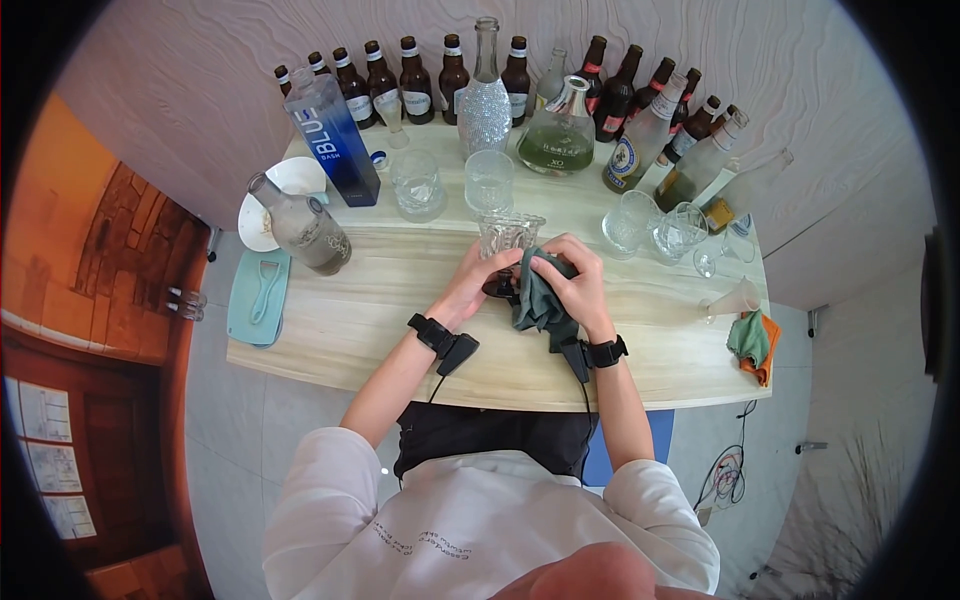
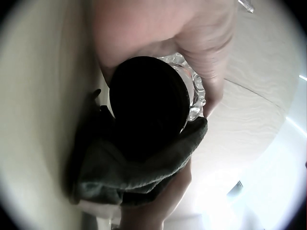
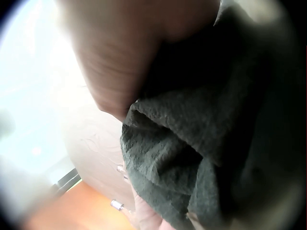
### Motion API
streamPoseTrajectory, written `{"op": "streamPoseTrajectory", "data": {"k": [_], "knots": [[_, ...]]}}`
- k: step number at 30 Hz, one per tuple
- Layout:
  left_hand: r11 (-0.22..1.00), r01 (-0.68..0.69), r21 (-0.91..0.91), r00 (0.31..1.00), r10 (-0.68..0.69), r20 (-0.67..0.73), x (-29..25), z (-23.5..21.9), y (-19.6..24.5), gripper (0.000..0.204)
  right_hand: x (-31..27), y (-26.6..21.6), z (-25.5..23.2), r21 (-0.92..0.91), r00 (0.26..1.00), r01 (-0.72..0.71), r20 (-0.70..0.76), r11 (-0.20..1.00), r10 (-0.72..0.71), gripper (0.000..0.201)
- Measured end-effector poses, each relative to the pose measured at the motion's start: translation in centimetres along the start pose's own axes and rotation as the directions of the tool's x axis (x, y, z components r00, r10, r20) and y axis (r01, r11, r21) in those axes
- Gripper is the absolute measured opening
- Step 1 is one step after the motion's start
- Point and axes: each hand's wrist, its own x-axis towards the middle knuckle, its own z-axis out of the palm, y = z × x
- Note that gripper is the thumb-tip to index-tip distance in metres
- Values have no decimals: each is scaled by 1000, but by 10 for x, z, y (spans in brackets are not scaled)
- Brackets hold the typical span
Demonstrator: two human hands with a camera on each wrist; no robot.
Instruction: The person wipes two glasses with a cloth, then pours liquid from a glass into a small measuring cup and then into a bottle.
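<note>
Over the middle of the table, my left hand (image 1: 468,282) grips a clear patterned glass (image 1: 508,232) with a wavy rim. Its round black base (image 2: 148,98) faces the left wrist camera, and fingers wrap the clear part behind it. My right hand (image 1: 582,282) holds a dark grey-green cloth (image 1: 541,298) against the glass on its right side, thumb on top. Folds of the cloth (image 3: 165,153) fill much of the right wrist view and hide the fingers under it. In the left wrist view the cloth laps the edge of the black base.
Two tumblers (image 1: 418,187) stand beyond the hands, with brown bottles (image 1: 415,80) behind. A blue bottle (image 1: 335,145), a grey bottle (image 1: 310,235) and a peeler (image 1: 265,292) on a light-blue board are left. More glasses (image 1: 630,222) and folded cloths (image 1: 752,345) lie right.
</note>
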Motion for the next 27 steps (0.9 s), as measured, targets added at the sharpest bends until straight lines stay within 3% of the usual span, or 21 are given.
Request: {"op": "streamPoseTrajectory", "data": {"k": [3,4,7,10,13,16,19,22,25,27], "knots": [[996,90,-3,995,-90,38,3,-6,-6,53,-2,0,-1,-10,979,-179,-99,984,177,15],[993,121,3,991,-121,60,3,-6,-5,54,-3,1,-1,8,976,-175,-131,985,174,15],[998,52,-41,992,-47,116,3,3,-3,59,-4,1,2,45,962,-154,-219,987,160,15],[994,-43,-103,997,50,65,-2,11,4,60,-2,1,3,126,945,-232,-206,965,254,15],[985,-52,-164,997,60,47,1,2,1,62,-2,4,-1,69,964,-259,-44,963,262,16],[981,-56,-188,998,58,4,2,0,1,59,0,-5,-3,-20,993,-119,-2,993,119,18],[979,-23,-203,1000,20,-14,0,3,4,56,1,-6,-2,-24,994,-105,-12,994,105,17],[995,-98,-11,993,98,59,1,-1,-4,49,-1,-3,-1,-19,996,-86,-36,996,86,16],[996,-12,89,992,1,127,2,-2,-5,57,-4,3,1,22,983,-119,-137,993,121,15],[999,17,47,993,-22,117,1,-1,-5,55,-4,6,1,57,972,-119,-199,991,128,15]]}}
